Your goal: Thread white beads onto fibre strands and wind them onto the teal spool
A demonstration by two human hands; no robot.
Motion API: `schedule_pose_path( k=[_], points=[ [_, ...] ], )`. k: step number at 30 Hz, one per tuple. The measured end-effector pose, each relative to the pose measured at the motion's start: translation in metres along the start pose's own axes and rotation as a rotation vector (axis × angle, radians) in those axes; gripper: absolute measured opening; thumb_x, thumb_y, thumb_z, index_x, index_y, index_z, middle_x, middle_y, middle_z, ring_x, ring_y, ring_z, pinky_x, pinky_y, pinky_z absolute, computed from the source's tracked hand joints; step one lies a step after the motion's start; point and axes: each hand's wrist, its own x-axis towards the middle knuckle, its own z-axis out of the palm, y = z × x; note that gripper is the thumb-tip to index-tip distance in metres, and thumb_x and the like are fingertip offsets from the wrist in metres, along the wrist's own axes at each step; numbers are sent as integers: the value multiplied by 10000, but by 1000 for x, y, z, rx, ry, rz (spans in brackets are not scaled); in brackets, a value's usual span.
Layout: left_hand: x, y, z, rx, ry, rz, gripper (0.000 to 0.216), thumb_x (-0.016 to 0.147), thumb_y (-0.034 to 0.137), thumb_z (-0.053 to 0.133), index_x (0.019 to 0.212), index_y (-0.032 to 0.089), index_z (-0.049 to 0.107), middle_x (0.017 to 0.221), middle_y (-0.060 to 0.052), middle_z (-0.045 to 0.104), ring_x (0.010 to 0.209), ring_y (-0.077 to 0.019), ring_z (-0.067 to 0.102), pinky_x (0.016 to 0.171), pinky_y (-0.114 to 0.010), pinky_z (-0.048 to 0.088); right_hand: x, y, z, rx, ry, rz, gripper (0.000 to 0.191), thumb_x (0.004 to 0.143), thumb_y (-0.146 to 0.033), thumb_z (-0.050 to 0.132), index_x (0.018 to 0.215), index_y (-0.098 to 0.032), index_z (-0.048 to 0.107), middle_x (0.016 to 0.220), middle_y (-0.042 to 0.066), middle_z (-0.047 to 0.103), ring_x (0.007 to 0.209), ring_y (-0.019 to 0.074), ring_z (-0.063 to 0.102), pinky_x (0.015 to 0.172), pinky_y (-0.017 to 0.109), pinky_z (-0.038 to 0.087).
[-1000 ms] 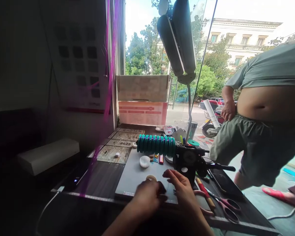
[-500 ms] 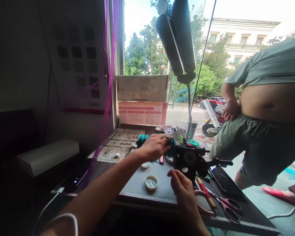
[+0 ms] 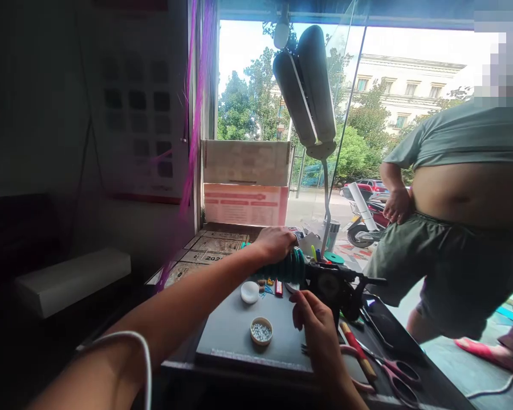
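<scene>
My left hand (image 3: 276, 243) reaches out over a black hand-cranked device (image 3: 331, 282) that carries a ribbed roll of teal coils (image 3: 297, 266). Its fingertips bend down behind the roll and are hidden, so I cannot see what they touch. Closer to me, my right hand (image 3: 318, 324) is closed, thumb and index finger pressed together. Whatever it pinches, if anything, is too small to make out. To its left stands a small round dish of pale beads (image 3: 261, 331) on a grey board (image 3: 222, 336). A white round lid or dish (image 3: 250, 292) lies behind that.
Scissors with pink handles (image 3: 399, 373), pink-handled pliers (image 3: 353, 364) and a red-and-yellow stick (image 3: 358, 350) lie right of my right hand. A dark phone (image 3: 376, 322) lies beyond. A lamp (image 3: 310, 102) rises at the back. A person (image 3: 457, 188) stands at the right.
My left hand has lifted slightly and its fingers have curled down behind the roll, where they lay across it before. My right hand stays pinched in nearly the same place. The view has tilted up.
</scene>
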Motion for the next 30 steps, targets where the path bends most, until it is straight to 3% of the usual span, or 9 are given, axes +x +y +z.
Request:
schedule_pose_path(
  k=[5, 8, 12, 15, 18, 23, 27, 30],
  points=[
    [-17, 7, 3, 75, -155, 32, 604, 822, 537, 391, 1303, 171, 384, 1171, -160, 561, 1067, -310, 512, 870, -393, 376, 2, 3, -3, 12, 13, -12, 392, 692, -563, 553, 661, -172, 556, 397, -67, 378, 395, 77, 301, 417, 226, 229],
    [-3, -3, 3, 28, -208, 44, 554, 823, 519, 420, 1241, 158, 459, 1266, -147, 490, 1092, -274, 497, 867, -333, 385, 5, -4, -3, 38, 0, 10, 387, 664, -552, 590, 639, -167, 558, 382, -66, 388, 390, 72, 306, 416, 222, 224],
    [14, -9, 1, -6, -153, 91, 412, 841, 419, 465, 1174, 185, 523, 1084, -66, 616, 994, -186, 547, 819, -234, 390, 11, -15, -4, 126, -46, 90, 397, 581, -540, 664, 609, -155, 570, 349, -65, 409, 368, 57, 304, 405, 210, 207],
    [10, -3, 1, 19, -102, 76, 354, 853, 389, 437, 1090, 167, 579, 1017, -85, 637, 969, -223, 556, 816, -279, 388, 14, -17, -5, 173, -86, 152, 389, 551, -512, 698, 616, -141, 600, 346, -53, 439, 362, 57, 331, 400, 205, 229],
    [0, 4, 2, 56, -132, 48, 330, 867, 346, 387, 1024, 150, 602, 1057, -121, 620, 1004, -270, 540, 843, -338, 376, 17, -18, -9, 215, -100, 212, 384, 534, -490, 721, 643, -134, 628, 373, -35, 495, 371, 68, 395, 412, 209, 298],
    [0, 1, 1, 47, -281, 50, 373, 859, 391, 401, 1109, 156, 547, 1103, -108, 607, 1010, -251, 541, 894, -357, 361, 25, -23, -18, 221, -122, 351, 378, 466, -432, 779, 667, -136, 657, 504, 18, 624, 473, 118, 557, 484, 235, 423],
    [6, -5, 1, 18, -253, 84, 426, 851, 380, 447, 1204, 146, 486, 1270, -121, 489, 1151, -232, 441, 935, -288, 332, 30, -27, -21, 210, -136, 373, 351, 464, -406, 789, 652, -139, 662, 535, 28, 651, 509, 121, 589, 497, 224, 443],
    [3, -6, 2, 13, -192, 99, 388, 877, 361, 404, 1208, 177, 487, 1227, -84, 536, 1111, -197, 482, 909, -250, 346, 30, -27, -19, 207, -130, 347, 343, 483, -412, 781, 656, -142, 661, 535, 24, 656, 502, 109, 587, 492, 210, 444]
  ],
)
